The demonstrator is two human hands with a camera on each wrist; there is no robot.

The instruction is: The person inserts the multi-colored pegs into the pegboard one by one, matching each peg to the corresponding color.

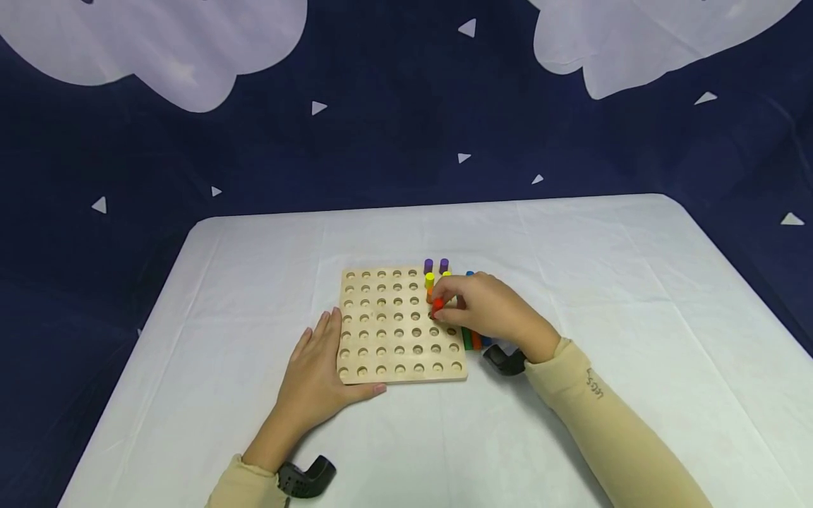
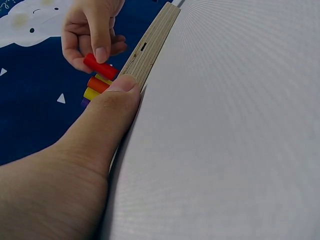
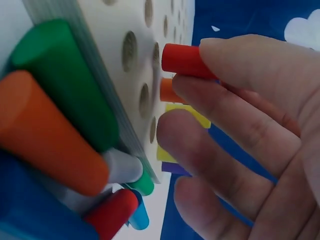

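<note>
On the white tabletop (image 1: 571,282), near its middle, lies a wooden pegboard (image 1: 387,331) with rows of round holes, most of them unfilled; the right hand (image 1: 489,307) pinches a red peg (image 1: 437,305) between thumb and fingertips, other fingers curled, and holds it low over the board's right columns, close above a hole; whether the peg tip has entered the hole cannot be told from the head view; the right wrist view shows the red peg (image 3: 182,60) end-on toward the board face, just beside an open hole. Left hand (image 1: 320,377) lies flat with fingers straight along the board's left edge and near corner, thumb pressed against the board's side (image 2: 150,50); it grips nothing. Already standing in the board, beyond the red peg: an orange peg (image 1: 430,293), two yellow pegs (image 1: 430,279) and two purple pegs (image 1: 428,265) in the far right corner. Loose pegs (image 1: 473,340) lie on the tabletop just beside the board's right edge, partly hidden under the right hand; green, orange and blue ones show in the head view, and the right wrist view adds a red one (image 3: 112,212) in that heap. Behind the tabletop hangs a dark blue backdrop (image 1: 381,141) with white clouds and small triangles.
</note>
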